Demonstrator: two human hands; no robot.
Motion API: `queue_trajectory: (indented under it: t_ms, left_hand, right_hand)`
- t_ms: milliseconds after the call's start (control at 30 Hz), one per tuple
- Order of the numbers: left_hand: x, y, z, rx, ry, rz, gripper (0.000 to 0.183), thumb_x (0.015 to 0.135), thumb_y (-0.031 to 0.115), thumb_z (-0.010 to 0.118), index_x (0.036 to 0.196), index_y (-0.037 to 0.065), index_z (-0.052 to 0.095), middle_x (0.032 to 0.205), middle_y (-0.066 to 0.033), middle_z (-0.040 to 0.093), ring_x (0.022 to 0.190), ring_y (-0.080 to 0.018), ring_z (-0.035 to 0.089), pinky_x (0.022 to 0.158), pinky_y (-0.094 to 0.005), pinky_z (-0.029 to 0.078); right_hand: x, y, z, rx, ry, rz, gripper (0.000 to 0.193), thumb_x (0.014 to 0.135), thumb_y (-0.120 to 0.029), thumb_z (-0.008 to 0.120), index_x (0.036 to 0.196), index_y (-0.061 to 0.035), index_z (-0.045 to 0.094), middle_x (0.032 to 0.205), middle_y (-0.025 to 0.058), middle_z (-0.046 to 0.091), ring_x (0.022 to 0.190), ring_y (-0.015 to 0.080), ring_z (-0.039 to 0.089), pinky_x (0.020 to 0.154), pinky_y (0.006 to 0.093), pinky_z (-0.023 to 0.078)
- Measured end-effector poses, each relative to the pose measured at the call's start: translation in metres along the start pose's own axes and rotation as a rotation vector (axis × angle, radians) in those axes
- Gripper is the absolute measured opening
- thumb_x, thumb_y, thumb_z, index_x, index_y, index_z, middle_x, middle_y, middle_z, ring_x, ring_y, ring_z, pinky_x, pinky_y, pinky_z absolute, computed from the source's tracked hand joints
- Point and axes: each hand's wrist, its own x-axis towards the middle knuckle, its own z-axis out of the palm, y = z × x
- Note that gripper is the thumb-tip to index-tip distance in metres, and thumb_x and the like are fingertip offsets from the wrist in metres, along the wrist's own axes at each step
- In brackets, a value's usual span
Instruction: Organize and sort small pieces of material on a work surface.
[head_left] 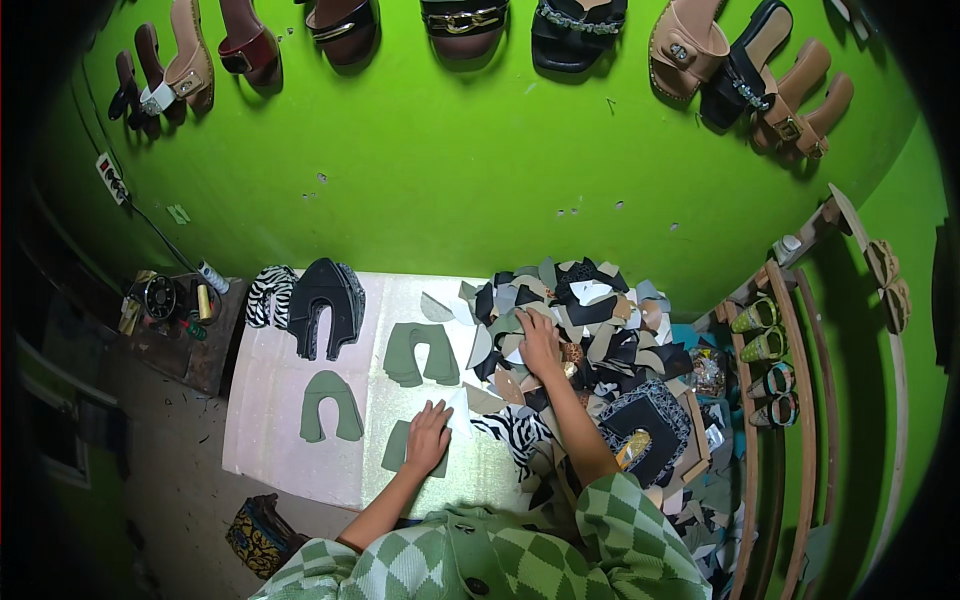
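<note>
While a flat olive-green piece (396, 452) is partly covered by the flattened left hand (430, 439) on the pale worktop (285, 455), perhaps to be steadied, the multicoloured offcut heap (592, 312) is touched by the half-curled right hand (538, 340); its grip cannot be told.

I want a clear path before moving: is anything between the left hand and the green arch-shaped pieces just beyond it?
Nothing visible stands between the left hand and the green arch-shaped pieces; only bare tabletop shows there. A white piece lies at that hand's right side, beside the path rather than across it.
</note>
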Motion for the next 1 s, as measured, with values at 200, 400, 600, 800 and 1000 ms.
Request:
queue_trajectory:
  t_ms: [200, 400, 600, 800, 1000]
  left_hand:
    - [-0.003, -0.007, -0.004, 0.008, 0.015, -0.037, 0.041, 0.080, 0.010, 0.057, 0.120, 0.009, 0.051, 0.131, -0.0144, 0.045, 0.126, -0.0369, 0.036, 0.102, -0.0451, 0.028]
    - [-0.017, -0.025, -0.004, 0.023, 0.032, -0.088, 0.043, 0.078, 0.010, 0.058, 0.120, 0.008, 0.052, 0.131, -0.0142, 0.046, 0.125, -0.0359, 0.037, 0.101, -0.0456, 0.029]
    - [-0.008, -0.023, 0.002, 0.010, 0.017, -0.083, 0.042, 0.078, 0.010, 0.058, 0.120, 0.008, 0.051, 0.131, -0.0143, 0.045, 0.124, -0.0361, 0.038, 0.101, -0.0451, 0.029]
    - [0.033, 0.017, 0.013, -0.146, 0.076, 0.065, 0.037, 0.077, 0.009, 0.057, 0.114, 0.005, 0.053, 0.117, -0.0159, 0.053, 0.110, -0.0328, 0.048, 0.094, -0.0410, 0.036]
    - [0.088, 0.055, 0.031, -0.630, -0.065, -0.003, 0.039, 0.087, 0.022, 0.054, 0.121, 0.004, 0.044, 0.110, -0.0146, 0.054, 0.104, -0.0266, 0.053, 0.089, -0.0368, 0.042]
  right_hand:
    - [0.010, 0.016, 0.017, -0.078, -0.042, 0.073, 0.030, 0.068, -0.014, 0.066, 0.097, -0.0118, 0.065, 0.107, 0.0047, 0.055, 0.104, 0.0246, 0.047, 0.088, 0.0375, 0.034]
    - [-0.010, 0.010, -0.006, 0.232, 0.259, 0.152, 0.013, 0.076, -0.013, 0.060, 0.086, -0.0059, 0.064, 0.089, 0.0082, 0.062, 0.091, 0.0260, 0.055, 0.081, 0.0356, 0.037]
    - [0.009, 0.006, -0.096, 0.595, 0.455, 0.405, 0.020, 0.087, -0.017, 0.056, 0.096, 0.0006, 0.060, 0.072, 0.0077, 0.059, 0.063, 0.0116, 0.049, 0.058, 0.0272, 0.039]
    - [-0.016, 0.038, -0.095, 0.561, 0.217, 0.356, 0.018, 0.087, -0.014, 0.057, 0.100, -0.0016, 0.061, 0.064, -0.0028, 0.048, 0.057, 0.0044, 0.042, 0.049, 0.0225, 0.035]
    - [-0.060, 0.028, -0.053, 1.311, -0.012, 0.492, 0.014, 0.089, -0.009, 0.054, 0.101, -0.0016, 0.056, 0.089, 0.0039, 0.063, 0.080, 0.0078, 0.058, 0.072, 0.0208, 0.044]
